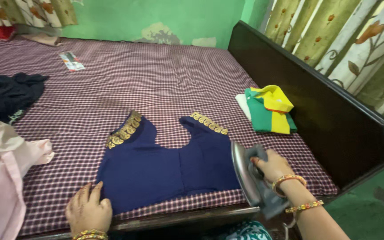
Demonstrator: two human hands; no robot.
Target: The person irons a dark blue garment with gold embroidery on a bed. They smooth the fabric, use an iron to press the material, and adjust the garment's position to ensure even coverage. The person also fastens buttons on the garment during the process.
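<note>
At the far left a pink cloth is spilling over the edge of the bed, and a dark bundle of clothes is lying behind it on the checked sheet. My left hand is resting flat, fingers spread fairly wide, pinning the lower left corner of the navy blouse, which is lying spread out near the front edge of the bed, its gold-trimmed sleeves pointing away from me. The fabric is looking thin, soft and light, so I judge it will slide and wrinkle easily unless I am holding it down at a hem or corner like this. My right hand is gripping the handle of the iron through a grey cloth, fingers closed around it; the iron is tilted up on its edge just beside the blouse's right side. It seems heavy and rigid, best taken only by the handle. Further right, a folded green and yellow shirt is sitting near the dark footboard.
</note>
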